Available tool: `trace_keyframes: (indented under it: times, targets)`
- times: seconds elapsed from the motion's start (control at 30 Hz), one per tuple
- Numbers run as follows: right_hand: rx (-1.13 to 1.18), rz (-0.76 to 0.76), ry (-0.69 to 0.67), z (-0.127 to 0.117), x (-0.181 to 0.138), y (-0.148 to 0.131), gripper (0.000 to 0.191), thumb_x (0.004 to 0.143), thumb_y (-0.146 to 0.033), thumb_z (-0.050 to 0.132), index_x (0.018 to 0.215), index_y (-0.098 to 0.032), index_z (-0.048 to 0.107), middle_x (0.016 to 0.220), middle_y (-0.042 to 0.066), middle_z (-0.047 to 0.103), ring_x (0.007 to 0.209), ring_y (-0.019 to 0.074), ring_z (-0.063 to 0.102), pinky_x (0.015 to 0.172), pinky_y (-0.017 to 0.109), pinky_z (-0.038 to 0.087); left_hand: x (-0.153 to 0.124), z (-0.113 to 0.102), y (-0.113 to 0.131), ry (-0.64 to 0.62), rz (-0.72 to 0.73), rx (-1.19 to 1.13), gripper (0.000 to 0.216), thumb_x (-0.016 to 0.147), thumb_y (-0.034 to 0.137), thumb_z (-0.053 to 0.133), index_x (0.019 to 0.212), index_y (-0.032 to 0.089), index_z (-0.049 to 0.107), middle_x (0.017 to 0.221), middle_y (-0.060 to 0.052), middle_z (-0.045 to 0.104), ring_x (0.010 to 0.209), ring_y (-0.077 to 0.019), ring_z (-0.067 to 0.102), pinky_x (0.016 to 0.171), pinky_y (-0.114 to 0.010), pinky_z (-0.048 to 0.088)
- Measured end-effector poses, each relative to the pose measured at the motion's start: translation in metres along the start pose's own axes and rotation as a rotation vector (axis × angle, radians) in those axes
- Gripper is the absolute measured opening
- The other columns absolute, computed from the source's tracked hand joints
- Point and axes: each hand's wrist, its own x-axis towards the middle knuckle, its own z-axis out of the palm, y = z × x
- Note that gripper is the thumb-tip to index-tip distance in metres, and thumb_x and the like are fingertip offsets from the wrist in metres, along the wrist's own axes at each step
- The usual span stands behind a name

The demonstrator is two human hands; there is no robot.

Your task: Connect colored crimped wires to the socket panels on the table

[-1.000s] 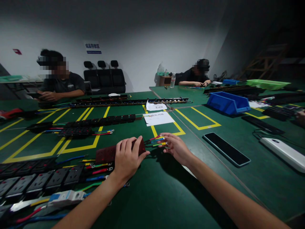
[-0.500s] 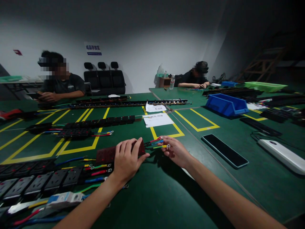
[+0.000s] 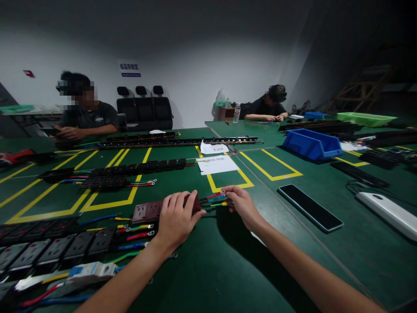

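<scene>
A dark red socket strip (image 3: 147,212) lies on the green table, its outlets facing up at the left end. My left hand (image 3: 177,215) is wrapped over its right part, thumb along the near side. Out of the strip's right end come short red, blue and yellow-green wires (image 3: 213,199) with ring terminals. My right hand (image 3: 241,204) pinches these wires near their terminals; the fingertips partly hide the ends. To the left of my left hand, rows of black socket modules (image 3: 61,248) lie with coloured wire ends pointing right.
A phone (image 3: 310,208) and a white power bank (image 3: 387,214) lie to the right. Behind them stands a blue bin (image 3: 312,145). Paper sheets (image 3: 218,164) and more black socket strips (image 3: 130,167) lie beyond my hands. Two people sit across the table.
My right hand has shifted slightly right and turned, its fingers still at the wire ends. The strip's left outlets now face up more visibly. The whole view has moved a little.
</scene>
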Motion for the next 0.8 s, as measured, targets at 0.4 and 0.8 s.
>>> trace_keyframes:
  times: [0.4, 0.8]
  targets:
    - [-0.894, -0.57, 0.017, -0.011, -0.004, 0.009, 0.023, 0.09, -0.022, 0.048, 0.103, -0.02, 0.068, 0.101, 0.009, 0.068, 0.097, 0.0237, 0.061, 0.086, 0.036, 0.046, 0.002, 0.001, 0.0, -0.09, -0.043, 0.024, 0.056, 0.1, 0.057, 0.044, 0.133, 0.015, 0.06, 0.117, -0.016, 0.068, 0.106, -0.0316, 0.061, 0.089, -0.048, 0.047]
    - [-0.534, -0.516, 0.024, -0.002, -0.009, 0.006, 0.02, 0.093, -0.028, 0.051, 0.104, -0.02, 0.065, 0.094, 0.005, 0.07, 0.081, 0.0188, 0.065, 0.075, 0.031, 0.05, 0.002, 0.005, 0.001, -0.153, -0.064, 0.006, 0.054, 0.099, 0.056, 0.047, 0.132, 0.016, 0.061, 0.116, -0.013, 0.068, 0.106, -0.0305, 0.06, 0.089, -0.047, 0.045]
